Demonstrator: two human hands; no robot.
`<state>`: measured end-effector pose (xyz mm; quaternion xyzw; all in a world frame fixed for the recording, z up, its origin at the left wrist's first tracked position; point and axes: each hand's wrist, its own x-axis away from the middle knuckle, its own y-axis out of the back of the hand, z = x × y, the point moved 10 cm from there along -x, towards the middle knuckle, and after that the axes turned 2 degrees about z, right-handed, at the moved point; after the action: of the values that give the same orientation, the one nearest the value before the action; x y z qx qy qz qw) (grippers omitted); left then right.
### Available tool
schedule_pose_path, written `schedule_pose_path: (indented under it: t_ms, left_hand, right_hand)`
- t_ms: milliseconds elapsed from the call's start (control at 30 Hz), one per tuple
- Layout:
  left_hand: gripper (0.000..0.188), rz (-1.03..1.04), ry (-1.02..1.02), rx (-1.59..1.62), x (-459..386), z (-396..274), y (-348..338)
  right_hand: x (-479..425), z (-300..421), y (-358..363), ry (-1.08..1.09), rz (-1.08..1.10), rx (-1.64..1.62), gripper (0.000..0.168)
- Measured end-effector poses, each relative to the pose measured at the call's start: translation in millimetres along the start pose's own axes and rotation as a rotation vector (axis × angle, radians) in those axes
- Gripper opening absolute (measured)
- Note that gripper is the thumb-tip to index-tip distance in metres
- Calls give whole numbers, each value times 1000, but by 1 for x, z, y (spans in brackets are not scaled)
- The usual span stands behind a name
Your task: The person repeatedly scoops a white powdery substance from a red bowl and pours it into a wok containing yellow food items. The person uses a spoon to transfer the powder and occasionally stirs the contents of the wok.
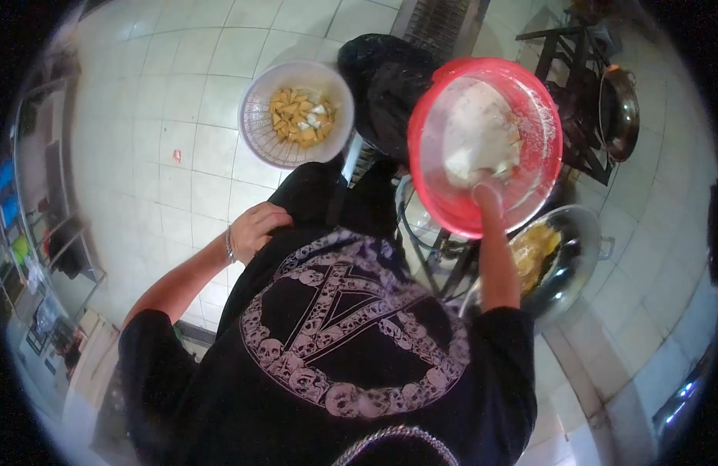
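My right hand [488,189] reaches into a red plastic basin [422,125] that holds a heap of white flour-like powder [478,131]. Its fingers are blurred and partly hidden at the near edge of the powder, so what they grip cannot be made out. A few tan pieces show at the heap's right side. Holding nothing, my left hand [257,230] rests on my thigh [309,195], fingers bent over the dark cloth and thumb apart. Ahead of it, a white plastic basket [254,137] contains many tan cut pieces [300,113], some dusted white.
A wok [571,291] with yellow-brown food in it sits right of my right forearm. Farther off, another wok [621,113] adjoins a black metal stand [560,70]. A black plastic bag [382,87] lies between basket and basin. A floor drain grate [434,23] runs beyond it.
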<state>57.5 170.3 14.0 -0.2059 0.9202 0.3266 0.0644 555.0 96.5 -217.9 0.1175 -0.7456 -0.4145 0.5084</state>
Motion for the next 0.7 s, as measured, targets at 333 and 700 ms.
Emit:
schedule_pose_path:
  t_ms: [333, 700]
  left_hand:
    - [22, 70, 37, 60, -2, 7, 7]
    - [26, 42, 56, 42, 2, 5, 1]
  right_hand:
    - [15, 36, 56, -27, -136, -9, 35]
    - [4, 75, 16, -77, 10, 140, 32]
